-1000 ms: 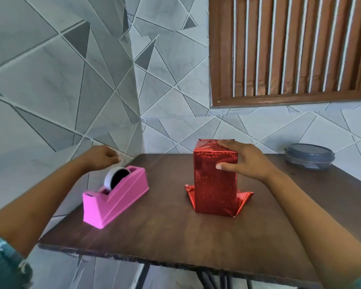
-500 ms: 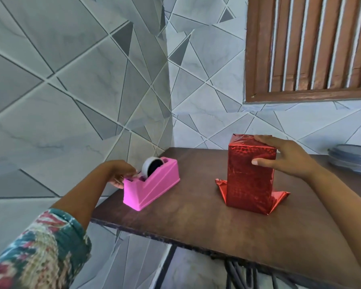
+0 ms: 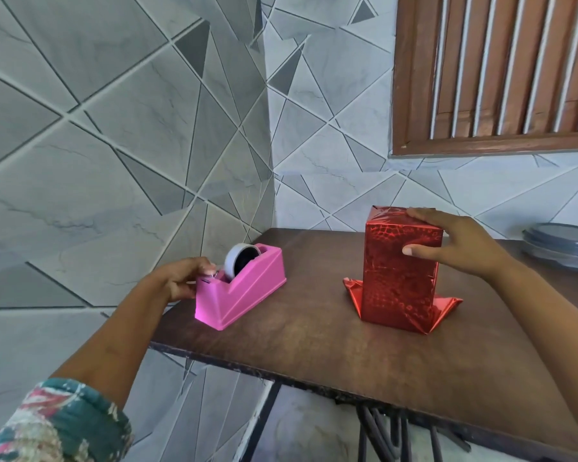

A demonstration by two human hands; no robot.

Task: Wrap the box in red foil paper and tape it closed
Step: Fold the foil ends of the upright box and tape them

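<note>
The left hand has come forward from behind the roll to the low front end of the pink dispenser, its fingers curled and bunched with the thumb just above the cutter. Whether they pinch tape cannot be told. The right hand grips the top of the box, fingers spread over the top and thumb on the front. The foil-covered box stands upright on the table, well right of the dispenser, loose flaps splayed at its base.
</note>
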